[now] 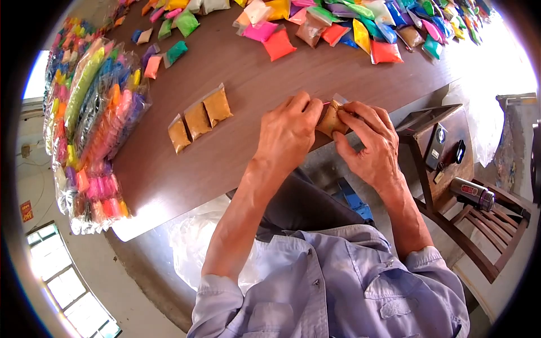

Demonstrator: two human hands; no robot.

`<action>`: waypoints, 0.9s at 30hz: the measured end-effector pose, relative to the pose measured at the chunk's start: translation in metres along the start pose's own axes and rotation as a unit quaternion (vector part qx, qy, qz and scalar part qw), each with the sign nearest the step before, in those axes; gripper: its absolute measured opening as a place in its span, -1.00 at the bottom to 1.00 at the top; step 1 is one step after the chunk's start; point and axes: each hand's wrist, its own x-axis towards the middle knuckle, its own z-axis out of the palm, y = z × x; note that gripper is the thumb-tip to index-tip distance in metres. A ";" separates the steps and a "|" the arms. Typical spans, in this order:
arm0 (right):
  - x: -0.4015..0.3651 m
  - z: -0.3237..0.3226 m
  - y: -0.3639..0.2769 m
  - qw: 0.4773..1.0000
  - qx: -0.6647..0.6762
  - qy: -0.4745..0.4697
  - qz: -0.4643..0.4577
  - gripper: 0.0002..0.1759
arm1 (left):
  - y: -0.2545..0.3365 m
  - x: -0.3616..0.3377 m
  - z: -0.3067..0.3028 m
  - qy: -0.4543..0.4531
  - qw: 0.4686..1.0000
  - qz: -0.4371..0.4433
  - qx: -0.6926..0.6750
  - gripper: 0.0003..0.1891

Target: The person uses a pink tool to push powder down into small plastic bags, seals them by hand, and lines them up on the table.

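Observation:
Near the table's front edge, a small clear packet of brown material [330, 120] lies between my hands. My right hand [372, 138] grips it from the right, thumb at its lower edge and fingers over the top. Curled closed at the packet's left side is my left hand [288, 128]. A small pink tip shows by its fingers, but most of what it holds is hidden. To the left, three similar brown packets [197, 120] lie side by side in a slanting row on the brown table [259, 76].
Many colourful packets [279, 45] are heaped along the far side. Large clear bags of coloured packets [104, 112] stand at the left end. On the right, a wooden chair [490, 231] carries a metal flask [472, 194] and a dark phone-like device [435, 147].

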 end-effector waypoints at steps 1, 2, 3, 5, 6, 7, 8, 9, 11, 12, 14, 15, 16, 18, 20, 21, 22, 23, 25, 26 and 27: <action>0.000 0.000 0.001 1.000 -0.001 0.000 0.001 -0.56 | 0.001 -0.001 -0.002 -0.001 1.000 0.001 -0.001 -0.92; 0.001 0.000 0.001 1.000 0.005 0.001 0.002 -0.56 | 0.002 -0.003 -0.005 -0.007 1.000 -0.006 -0.009 -0.93; 0.001 0.000 0.001 1.000 0.011 0.002 0.002 -0.56 | 0.003 -0.004 -0.007 -0.014 1.000 -0.014 -0.017 -0.95; -0.001 0.001 0.002 1.000 0.012 0.004 0.002 -0.56 | 0.004 -0.006 0.001 -0.006 1.000 -0.001 -0.027 -0.96; 0.000 0.001 0.002 1.000 0.012 0.008 -0.001 -0.56 | 0.003 -0.005 0.003 0.003 0.999 0.013 -0.035 -0.97; 0.001 0.002 0.002 1.000 0.012 0.008 -0.002 -0.56 | 0.001 -0.002 0.003 0.004 0.999 0.013 -0.034 -0.97; 0.000 0.002 0.003 1.000 0.013 0.008 -0.003 -0.56 | -0.001 0.003 0.004 -0.007 1.000 0.003 -0.016 -0.97; -0.001 0.001 0.003 1.000 0.014 0.006 -0.004 -0.56 | -0.001 0.007 0.005 -0.020 1.000 -0.007 0.001 -0.97; -0.002 0.002 0.004 1.000 0.017 0.009 -0.006 -0.56 | -0.003 0.011 0.005 -0.005 1.000 -0.017 -0.002 -0.98; -0.002 0.003 0.004 1.000 0.022 0.012 -0.004 -0.56 | -0.004 0.012 0.004 0.007 1.000 -0.026 -0.006 -0.99; -0.003 0.003 0.004 1.000 0.023 0.016 -0.002 -0.56 | 0.000 0.006 -0.002 -0.008 0.999 -0.029 -0.018 -0.99; -0.004 0.004 0.004 0.999 0.026 0.018 -0.003 -0.55 | 0.001 0.003 -0.005 -0.021 0.999 -0.035 -0.030 -0.99; -0.006 0.006 0.004 0.999 0.028 0.018 -0.003 -0.55 | 0.003 0.002 -0.004 -0.022 0.999 -0.037 -0.028 -0.99; -0.009 0.012 0.004 0.998 0.029 0.054 -0.012 -0.52 | 0.006 0.000 -0.003 -0.027 0.999 -0.010 -0.028 -0.97; -0.012 0.012 0.003 0.998 0.024 0.059 -0.020 -0.51 | -0.002 0.009 0.001 -0.011 1.000 -0.013 -0.004 -0.98; -0.013 0.011 0.003 0.997 0.017 0.064 -0.026 -0.50 | -0.003 0.015 0.001 0.004 1.000 -0.014 0.019 -0.98; -0.012 0.010 0.004 0.997 0.016 0.068 -0.029 -0.50 | -0.003 0.017 -0.002 0.007 1.000 -0.011 0.020 -0.98; -0.014 0.009 0.003 0.997 0.024 0.067 -0.014 -0.52 | -0.001 0.016 -0.007 0.005 1.000 -0.026 -0.017 -0.98; -0.017 0.008 0.004 0.997 0.031 0.067 0.004 -0.53 | 0.005 0.012 -0.009 -0.001 0.998 -0.039 -0.054 -0.98; -0.016 0.009 0.006 0.997 0.030 0.070 -0.006 -0.55 | 0.007 0.007 -0.007 -0.009 0.998 -0.029 -0.057 -0.97; -0.017 0.011 0.006 0.997 0.030 0.072 -0.016 -0.56 | 0.007 0.002 -0.006 -0.016 0.998 -0.022 -0.058 -0.97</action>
